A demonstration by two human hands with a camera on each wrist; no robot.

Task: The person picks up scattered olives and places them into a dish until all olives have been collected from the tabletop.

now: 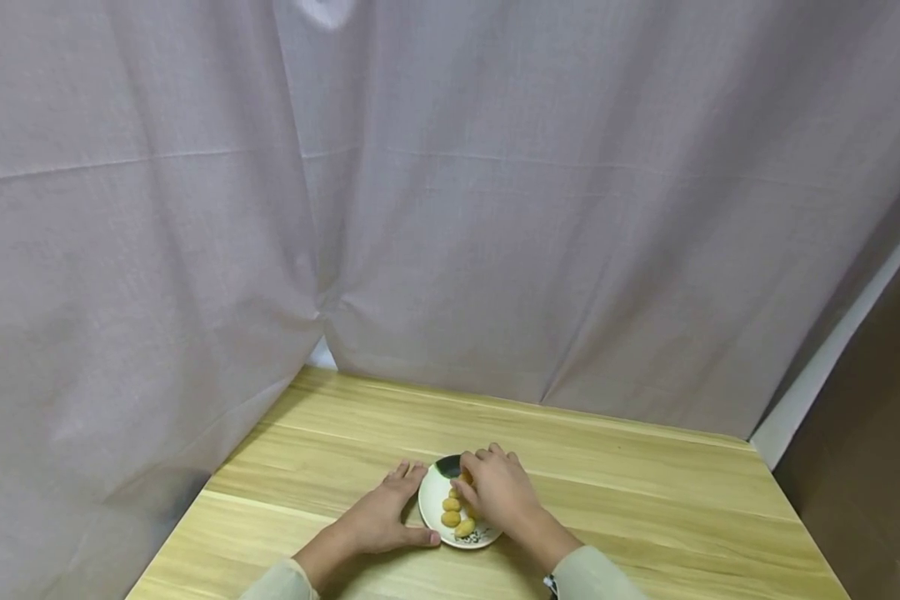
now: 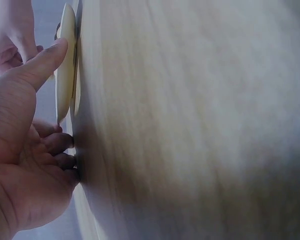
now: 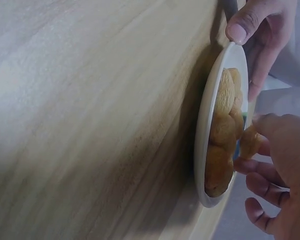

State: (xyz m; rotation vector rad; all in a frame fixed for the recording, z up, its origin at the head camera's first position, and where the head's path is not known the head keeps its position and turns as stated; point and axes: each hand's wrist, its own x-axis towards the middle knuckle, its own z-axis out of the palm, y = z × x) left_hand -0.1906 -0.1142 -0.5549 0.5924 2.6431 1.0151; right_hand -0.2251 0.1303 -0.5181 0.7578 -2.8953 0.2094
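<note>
A small white plate (image 1: 428,502) with a dark patch at its far edge and a dark pattern at the near rim lies on the table. Several yellow-brown, wrinkled pieces that look like dried fruit (image 3: 223,131) are grouped on it. My left hand (image 1: 378,518) rests at the plate's left side, its thumb against the near rim and its fingers extended along the far left. Over the plate's right part, my right hand (image 1: 504,492) pinches one dried fruit piece (image 3: 249,142) between thumb and fingers. In the head view that hand hides part of the plate.
The wooden table (image 1: 630,500) extends around the plate on all sides. Grey curtains (image 1: 495,250) hang behind it and along the left. A dark brown surface (image 1: 870,400) stands beyond the table's right edge.
</note>
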